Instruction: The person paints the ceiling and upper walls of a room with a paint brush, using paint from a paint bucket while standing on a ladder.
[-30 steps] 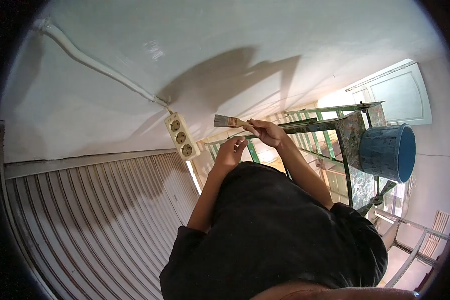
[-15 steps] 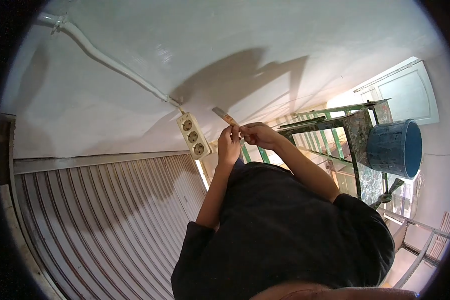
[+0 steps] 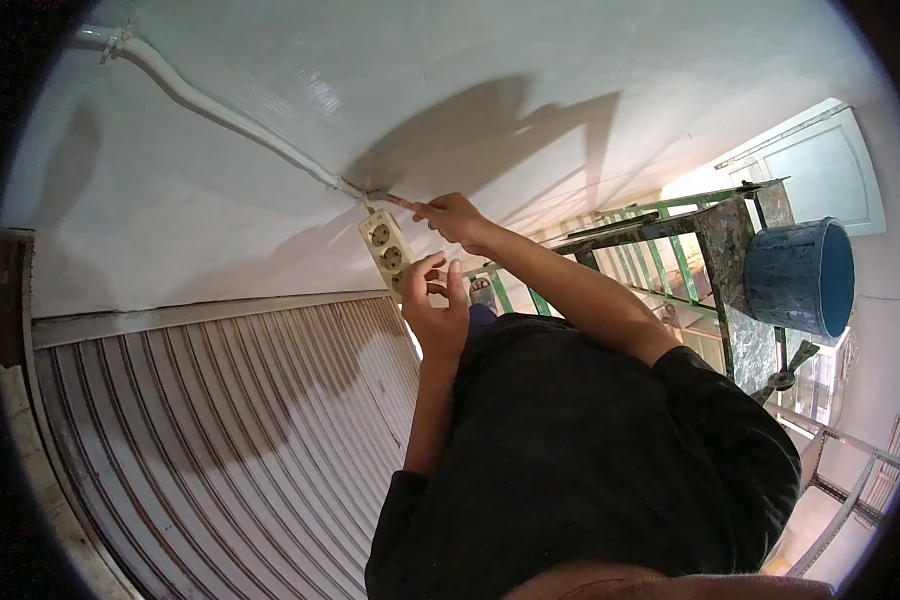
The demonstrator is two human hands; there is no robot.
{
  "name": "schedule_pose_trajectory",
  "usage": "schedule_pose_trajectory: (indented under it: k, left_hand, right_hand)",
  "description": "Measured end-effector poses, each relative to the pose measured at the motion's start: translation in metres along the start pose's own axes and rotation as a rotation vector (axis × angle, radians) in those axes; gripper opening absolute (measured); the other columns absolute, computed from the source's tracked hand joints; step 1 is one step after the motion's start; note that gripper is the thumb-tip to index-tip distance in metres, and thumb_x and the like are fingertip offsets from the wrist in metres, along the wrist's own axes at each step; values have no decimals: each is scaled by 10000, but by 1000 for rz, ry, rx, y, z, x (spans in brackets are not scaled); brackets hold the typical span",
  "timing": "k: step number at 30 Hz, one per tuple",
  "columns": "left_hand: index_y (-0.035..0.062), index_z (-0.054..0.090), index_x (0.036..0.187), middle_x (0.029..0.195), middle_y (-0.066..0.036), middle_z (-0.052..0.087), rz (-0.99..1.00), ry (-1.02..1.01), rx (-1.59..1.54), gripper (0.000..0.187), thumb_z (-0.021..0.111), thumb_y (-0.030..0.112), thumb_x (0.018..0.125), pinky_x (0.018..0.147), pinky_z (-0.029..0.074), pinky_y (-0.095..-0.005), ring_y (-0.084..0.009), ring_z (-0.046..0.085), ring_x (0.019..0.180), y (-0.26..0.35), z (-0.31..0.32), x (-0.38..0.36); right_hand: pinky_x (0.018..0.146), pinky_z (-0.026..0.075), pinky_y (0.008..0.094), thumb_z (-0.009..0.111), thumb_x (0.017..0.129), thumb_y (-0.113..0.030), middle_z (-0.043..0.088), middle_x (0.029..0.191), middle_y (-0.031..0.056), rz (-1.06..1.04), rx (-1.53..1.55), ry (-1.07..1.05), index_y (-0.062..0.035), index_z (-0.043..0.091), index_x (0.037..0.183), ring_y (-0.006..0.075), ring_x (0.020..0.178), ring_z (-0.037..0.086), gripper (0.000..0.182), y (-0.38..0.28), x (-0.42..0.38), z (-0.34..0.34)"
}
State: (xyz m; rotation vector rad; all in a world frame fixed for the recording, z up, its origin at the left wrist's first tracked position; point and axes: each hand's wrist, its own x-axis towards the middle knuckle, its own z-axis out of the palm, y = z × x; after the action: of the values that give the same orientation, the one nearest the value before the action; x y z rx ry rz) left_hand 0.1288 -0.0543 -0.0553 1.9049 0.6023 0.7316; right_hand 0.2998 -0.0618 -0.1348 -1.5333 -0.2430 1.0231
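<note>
My right hand is closed around the handle of a paintbrush, reaching up towards the wall. The brush tip is by the lower end of a white-painted pipe, just above a power strip with three sockets; whether the bristles touch cannot be made out. My left hand is raised in front of the strip's lower end, fingers apart and bent, with nothing in it.
On the right, a blue bucket sits on the paint-spattered platform of a green scaffold. A ribbed roller shutter fills the lower left. A pale door and a metal shelf frame are farther right.
My right hand has moved up and left with the paintbrush, bringing its tip to the pipe's end. My left hand has come away from the brush, moving lower and left, its fingers opened.
</note>
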Motion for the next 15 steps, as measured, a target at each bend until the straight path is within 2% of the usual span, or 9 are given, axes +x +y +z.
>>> schedule_pose_trajectory:
  k: [4,7,9,11,15]
  left_hand:
    - [-5,645,1136,1038,-125,664,59,100,46,233,721,117,953,689,544,-283,-162,648,838,-8,-12,2]
    - [0,633,1156,1034,-113,669,59,152,38,251,719,130,960,703,543,-286,-154,647,859,-20,-27,-4]
    - [12,656,1116,996,-104,657,76,210,36,210,733,86,935,610,510,-250,-152,629,795,-22,-35,-6]
    - [19,650,1118,977,-89,652,61,219,49,208,733,86,940,611,504,-242,-135,624,783,-20,-41,-8]
    - [14,647,1125,983,-87,654,47,229,9,212,730,83,942,621,504,-238,-130,623,786,-16,-38,-9]
  right_hand:
    - [435,292,256,697,988,-339,564,741,23,10,235,87,9,745,938,81,540,409,355,10,-3,-26]
    - [419,251,241,677,1000,-329,504,693,-22,4,395,220,10,724,978,57,502,362,343,24,-21,-67]
    - [409,244,241,679,995,-330,463,633,-46,19,427,308,21,714,995,57,456,331,353,21,-46,-83]
    - [406,243,245,685,989,-325,462,621,-48,64,322,316,22,725,974,60,446,325,349,22,-57,-83]
    - [423,252,260,720,963,-364,539,660,-5,71,117,131,15,762,943,67,477,354,382,15,-44,-37]
